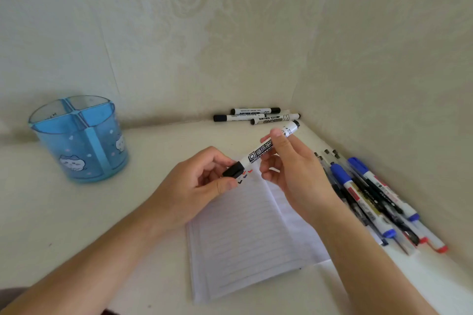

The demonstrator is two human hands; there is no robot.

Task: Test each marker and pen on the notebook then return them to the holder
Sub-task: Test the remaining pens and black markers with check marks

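Cream wallpaper (230, 33) with a faint floral pattern covers two walls that meet at the far right corner of a white bench (153, 151). Near the far left edge of the bench, close to the wall, stands a translucent blue pen holder (82, 140), round, split by a cross divider into four compartments and printed with small cartoon animals.

An open lined notebook (245, 233) lies flat at the middle of the bench, reaching toward the near edge. Small tick marks (245, 176) in black, red and blue sit at the top of its left page.

Above the top of the notebook both hands hold one whiteboard marker (258, 155), tilted, its black cap (233, 170) at the lower left end. The left hand (194, 186) pinches the cap between thumb and curled fingers. The right hand (291, 169) grips the white barrel, thumb on top and fingers wrapped beneath. The cap looks seated on the barrel.

Three black-capped whiteboard markers (252, 116) lie together in the far right corner against the wall. Along the right edge of the bench, just beside the notebook, lies a loose heap of pens and markers (371, 199): blue-capped and red-capped markers over dark slim pens, overlapping one another.
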